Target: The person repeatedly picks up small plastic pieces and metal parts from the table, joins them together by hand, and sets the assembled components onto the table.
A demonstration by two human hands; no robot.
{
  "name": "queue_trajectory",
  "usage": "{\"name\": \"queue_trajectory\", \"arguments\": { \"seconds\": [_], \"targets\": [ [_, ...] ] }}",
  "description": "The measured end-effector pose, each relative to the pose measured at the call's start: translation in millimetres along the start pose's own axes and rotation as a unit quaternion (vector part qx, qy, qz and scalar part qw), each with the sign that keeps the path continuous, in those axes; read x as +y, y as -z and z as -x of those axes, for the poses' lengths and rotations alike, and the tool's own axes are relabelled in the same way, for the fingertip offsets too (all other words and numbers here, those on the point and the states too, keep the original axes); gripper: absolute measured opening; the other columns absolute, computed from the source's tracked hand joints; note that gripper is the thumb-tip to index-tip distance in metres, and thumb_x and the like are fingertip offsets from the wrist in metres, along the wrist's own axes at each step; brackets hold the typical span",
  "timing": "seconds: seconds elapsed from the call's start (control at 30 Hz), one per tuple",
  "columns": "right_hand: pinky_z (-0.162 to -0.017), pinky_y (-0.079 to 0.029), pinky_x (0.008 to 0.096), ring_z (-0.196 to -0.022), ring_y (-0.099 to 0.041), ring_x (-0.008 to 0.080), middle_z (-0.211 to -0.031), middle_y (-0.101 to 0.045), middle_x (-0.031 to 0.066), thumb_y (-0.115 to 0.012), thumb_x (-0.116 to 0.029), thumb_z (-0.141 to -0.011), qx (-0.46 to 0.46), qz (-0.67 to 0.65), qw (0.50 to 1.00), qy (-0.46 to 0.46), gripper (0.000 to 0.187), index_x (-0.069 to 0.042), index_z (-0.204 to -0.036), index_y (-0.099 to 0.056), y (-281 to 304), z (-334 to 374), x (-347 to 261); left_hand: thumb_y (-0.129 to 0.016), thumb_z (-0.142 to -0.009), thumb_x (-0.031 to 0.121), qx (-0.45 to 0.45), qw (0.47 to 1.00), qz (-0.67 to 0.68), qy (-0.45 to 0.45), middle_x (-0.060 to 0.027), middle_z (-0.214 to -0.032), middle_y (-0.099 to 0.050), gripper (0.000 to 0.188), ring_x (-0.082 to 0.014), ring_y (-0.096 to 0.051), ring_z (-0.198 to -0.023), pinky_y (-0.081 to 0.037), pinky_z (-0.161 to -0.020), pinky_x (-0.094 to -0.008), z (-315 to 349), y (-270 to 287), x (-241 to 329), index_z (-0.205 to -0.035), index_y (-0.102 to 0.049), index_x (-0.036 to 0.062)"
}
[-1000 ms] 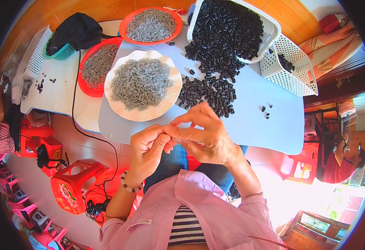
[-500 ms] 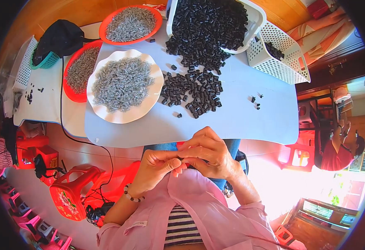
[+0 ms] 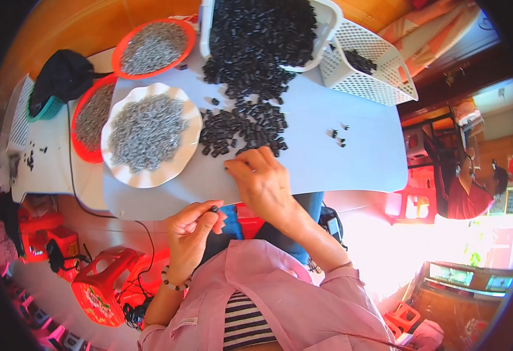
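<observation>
Head view: left hand pinches black piece at its fingertips; grip of right hand unclear.

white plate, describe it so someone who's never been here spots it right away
On the pale blue table, find the loose black pieces. Just left of them sits a big round plate heaped with small silvery pieces. It alone is white and wavy-edged, unlike the two red dishes behind it.

Blown-out glare on right-hand floor — curved, darkened edges
</observation>
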State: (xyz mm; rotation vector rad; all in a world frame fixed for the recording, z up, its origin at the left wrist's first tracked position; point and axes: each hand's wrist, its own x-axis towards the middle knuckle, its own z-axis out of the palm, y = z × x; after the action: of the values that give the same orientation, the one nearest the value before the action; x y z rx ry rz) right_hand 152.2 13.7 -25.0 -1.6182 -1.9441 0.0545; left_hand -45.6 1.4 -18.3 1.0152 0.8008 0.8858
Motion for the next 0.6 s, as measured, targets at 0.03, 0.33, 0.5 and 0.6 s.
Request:
{"name": "queue_trajectory", "arguments": {
  "seconds": [0.03, 0.33, 0.5, 0.6],
  "targets": [
    [-0.064, -0.053, 0.0363, -0.084, -0.058, 0.0268, -0.092, -0.062, 0.0060, -0.067, -0.002, -0.073, 0.011, 0.000, 1.000, -0.003, 0.020, -0.008, -0.092, -0.070, -1.0, -1.8, -2.3, -0.066, -0.096, 0.014, -0.009, 1.000, 0.004, 0.000, -0.0105, -0.091, -0.068, 0.027, -0.0120, -0.060, -0.070, -0.050, -0.068, -0.0249, 0.1, 1.5, -0.7, -0.114, -0.067, -0.0059],
    [-0.064, -0.052, 0.0291, -0.074, -0.064, 0.0161, -0.086, -0.069, 0.0070, -0.072, -0.001, -0.083, -0.018, -0.296, 0.944, -0.145, 0.010, -0.003, -0.093, -0.071, 17.3, -3.1, -15.3, -0.066, -0.095, 0.012, 0.011, 1.000, 0.000, -0.015, -0.0104, -0.091, -0.067, 0.026, -0.0128, -0.059, -0.070, -0.050, -0.067, -0.0256, -2.9, 4.2, -1.6, -0.113, -0.067, -0.0059],
    [-0.070, -0.055, 0.0212, -0.077, -0.065, 0.0078, -0.089, -0.071, 0.0077, -0.068, 0.003, -0.090, -0.101, -0.563, 0.751, -0.331, 0.012, 0.004, -0.102, -0.070, 46.3, 2.1, -19.0, -0.066, -0.094, 0.007, 0.002, 0.999, -0.007, -0.035, -0.0102, -0.093, -0.067, 0.022, -0.0128, -0.061, -0.073, -0.051, -0.068, -0.0253, -8.1, -7.6, 3.9, -0.112, -0.068, -0.0063],
    [-0.071, -0.056, 0.0222, -0.077, -0.066, 0.0087, -0.087, -0.071, 0.0075, -0.067, 0.003, -0.090, -0.093, -0.583, 0.742, -0.318, 0.015, 0.004, -0.105, -0.070, 49.9, 10.5, -21.0, -0.065, -0.094, 0.003, -0.018, 0.998, -0.023, -0.052, -0.0089, -0.093, -0.067, 0.020, -0.0123, -0.063, -0.076, -0.051, -0.069, -0.0240, -8.9, -14.4, 8.3, -0.111, -0.068, -0.0061]
  ]
}}
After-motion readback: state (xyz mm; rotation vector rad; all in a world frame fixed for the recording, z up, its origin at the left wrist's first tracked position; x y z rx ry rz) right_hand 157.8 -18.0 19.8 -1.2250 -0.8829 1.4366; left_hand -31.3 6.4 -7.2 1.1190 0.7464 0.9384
